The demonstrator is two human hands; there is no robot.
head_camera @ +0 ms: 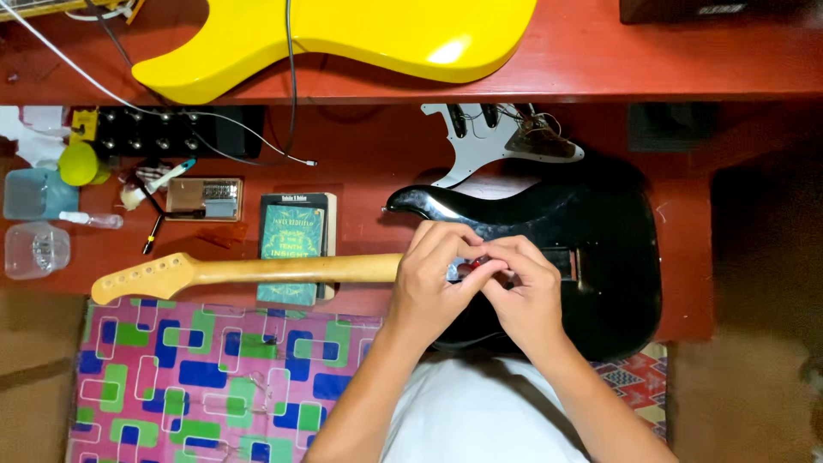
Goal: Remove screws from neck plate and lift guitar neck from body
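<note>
Together, both hands [476, 283] pinch a small red part [480, 261] over the black guitar [591, 249], green book [293, 244] propping its neck [257, 271].

Lying low: red wooden table [360, 163], higher red shelf [600, 60] running along the top. Spreading beneath: patterned pink, blue and green mat [197, 377]. Glaring off the shelf: bright overhead light.
</note>
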